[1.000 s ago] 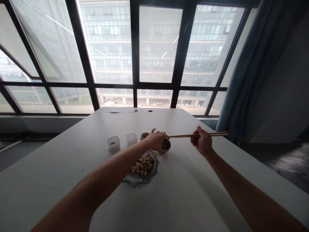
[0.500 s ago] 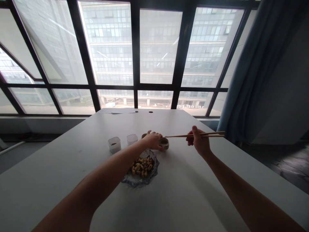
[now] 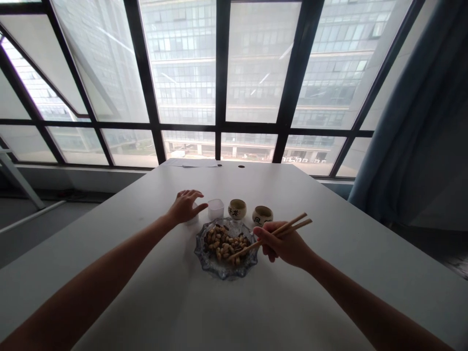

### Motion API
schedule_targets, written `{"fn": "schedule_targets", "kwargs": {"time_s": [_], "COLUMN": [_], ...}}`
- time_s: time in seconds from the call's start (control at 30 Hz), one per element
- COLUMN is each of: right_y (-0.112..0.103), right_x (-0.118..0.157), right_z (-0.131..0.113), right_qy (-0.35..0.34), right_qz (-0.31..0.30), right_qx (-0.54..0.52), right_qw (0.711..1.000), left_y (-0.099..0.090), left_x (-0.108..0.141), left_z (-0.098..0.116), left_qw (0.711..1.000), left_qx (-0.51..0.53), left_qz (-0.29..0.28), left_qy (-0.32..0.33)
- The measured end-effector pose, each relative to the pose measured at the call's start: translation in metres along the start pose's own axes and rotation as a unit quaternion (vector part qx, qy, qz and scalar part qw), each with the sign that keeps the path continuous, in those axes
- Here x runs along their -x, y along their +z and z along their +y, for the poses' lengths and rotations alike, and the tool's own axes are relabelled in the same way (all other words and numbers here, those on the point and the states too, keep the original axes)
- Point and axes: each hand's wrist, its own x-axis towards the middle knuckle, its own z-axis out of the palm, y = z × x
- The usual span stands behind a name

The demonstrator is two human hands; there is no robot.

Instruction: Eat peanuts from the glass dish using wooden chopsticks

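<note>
From my remote seat, the largest thing I see is the window (image 3: 261, 73), bright behind everything. Below it runs the white counter (image 3: 219, 312), its flat top giving the vessels level footing. A blue curtain (image 3: 395, 146) hangs at the right, outside the working area.

On the counter, the scalloped glass dish (image 3: 226, 274) sits closest to me, I judge so that both arms reach it easily. My right hand (image 3: 283, 243) is closed around wooden chopsticks at its right rim, apparently well along their length to steady the slanting tips. My left hand (image 3: 186, 207) holds nothing that I can see; its thumb and fingers are spread. It partly hides the left plastic tub (image 3: 192, 222), and I cannot tell whether they touch.

Beyond the dish, the left cup (image 3: 237, 213) and right cup (image 3: 258, 220) stand upright, mouths accessible, beside the clear tub (image 3: 215, 214). The chopsticks (image 3: 297, 220) angle down into the peanuts (image 3: 226, 241), which the dish's raised rim likely keeps together. Whether the tips pinch one is unclear.
</note>
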Motion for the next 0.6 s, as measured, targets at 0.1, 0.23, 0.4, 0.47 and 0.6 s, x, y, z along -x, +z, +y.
{"fn": "schedule_targets", "kwargs": {"time_s": [0.1, 0.23, 0.4, 0.47, 0.6], "right_y": [0.005, 0.004, -0.008, -0.011, -0.008], "right_x": [-0.004, -0.010, -0.013, -0.014, -0.015], "right_z": [0.006, 0.003, -0.021, -0.028, -0.028], "right_qy": [-0.036, -0.068, -0.025, -0.012, -0.037], "right_qz": [0.079, 0.127, 0.034, 0.004, 0.014], "right_qx": [0.018, 0.027, 0.064, 0.093, 0.136], "right_qw": [0.996, 0.989, 0.997, 0.996, 0.990], "left_y": [0.002, 0.010, 0.025, 0.031, 0.035], "left_x": [0.017, 0.032, 0.044, 0.046, 0.046], "left_z": [-0.011, -0.010, -0.014, -0.018, -0.021], "left_qw": [0.999, 0.995, 0.986, 0.981, 0.976], "left_qx": [0.000, 0.007, 0.053, 0.078, 0.121], "left_qz": [0.035, 0.086, 0.138, 0.140, 0.125], "left_qy": [-0.034, -0.041, -0.083, -0.106, -0.130]}}
